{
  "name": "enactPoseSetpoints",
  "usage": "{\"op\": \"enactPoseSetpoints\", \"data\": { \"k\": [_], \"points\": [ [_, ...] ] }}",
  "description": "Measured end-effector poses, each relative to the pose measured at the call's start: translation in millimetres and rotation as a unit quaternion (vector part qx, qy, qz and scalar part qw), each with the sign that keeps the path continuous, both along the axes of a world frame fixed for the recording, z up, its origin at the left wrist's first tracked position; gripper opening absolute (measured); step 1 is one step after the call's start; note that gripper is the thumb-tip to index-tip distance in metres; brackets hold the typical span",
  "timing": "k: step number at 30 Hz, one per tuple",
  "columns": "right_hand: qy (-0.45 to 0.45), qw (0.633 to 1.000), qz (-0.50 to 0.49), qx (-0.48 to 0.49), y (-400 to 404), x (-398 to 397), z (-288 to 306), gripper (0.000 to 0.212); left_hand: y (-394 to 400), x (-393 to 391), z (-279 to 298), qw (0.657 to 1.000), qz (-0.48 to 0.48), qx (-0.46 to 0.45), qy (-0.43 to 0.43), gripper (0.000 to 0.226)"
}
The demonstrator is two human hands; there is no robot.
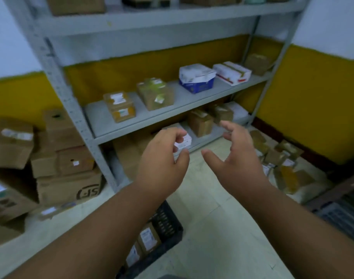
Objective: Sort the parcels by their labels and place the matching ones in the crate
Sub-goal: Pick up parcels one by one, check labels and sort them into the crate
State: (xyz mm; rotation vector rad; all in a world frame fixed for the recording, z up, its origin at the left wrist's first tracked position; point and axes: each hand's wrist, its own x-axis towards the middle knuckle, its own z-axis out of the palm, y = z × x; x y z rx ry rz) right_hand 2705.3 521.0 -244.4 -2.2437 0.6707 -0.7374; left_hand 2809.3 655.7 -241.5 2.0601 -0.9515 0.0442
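Showed two bare forearms, sleeveless as far as the bottom edge of the view. Wore no glove, watch, ring or band on the left hand (162,158) or the right hand (236,156). Had short, unpainted nails on the thumbs and fingers. Ended in broad palms and thick wrists, with nothing strapped or taped on.

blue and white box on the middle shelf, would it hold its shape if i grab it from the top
Probably not well: the blue and white cardboard box looks crumpled, its top flap lifted, so it may cave under a top grip. It sits flat on the grey metal shelf, so it likely slides rather than tips.
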Motion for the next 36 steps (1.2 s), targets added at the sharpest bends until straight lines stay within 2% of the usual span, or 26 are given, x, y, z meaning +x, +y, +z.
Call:
{"op": "enactPoseSetpoints", "data": {
  "k": [6,9,15,23,27,31,36],
  "points": [
    [0.029,0.993,-0.114,0.013,-112,-115,-10,0.072,-140,-91,-24,0.995,-0.076,-0.016,0.064,0.038],
    [0.039,0.987,-0.155,0.034,-159,-165,-18,0.071,-207,-137,-46,0.991,-0.116,-0.014,0.064,0.043],
    [0.045,0.975,-0.209,0.06,-240,-217,-41,0.076,-294,-182,-71,0.978,-0.182,0.002,0.105,0.045],
    [0.046,0.962,-0.236,0.131,-345,-163,-91,0.077,-404,-127,-110,0.962,-0.219,0.046,0.157,0.056],
    [0.06,0.956,-0.255,0.135,-414,-133,-85,0.079,-496,-87,-108,0.952,-0.268,0.049,0.139,0.058],
    [0.041,0.938,-0.318,0.129,-485,-119,-68,0.076,-589,-63,-93,0.932,-0.341,0.049,0.117,0.059],
    [0.041,0.907,-0.385,0.162,-547,-132,-79,0.074,-685,-60,-103,0.915,-0.385,0.068,0.103,0.058]
  ]
}}
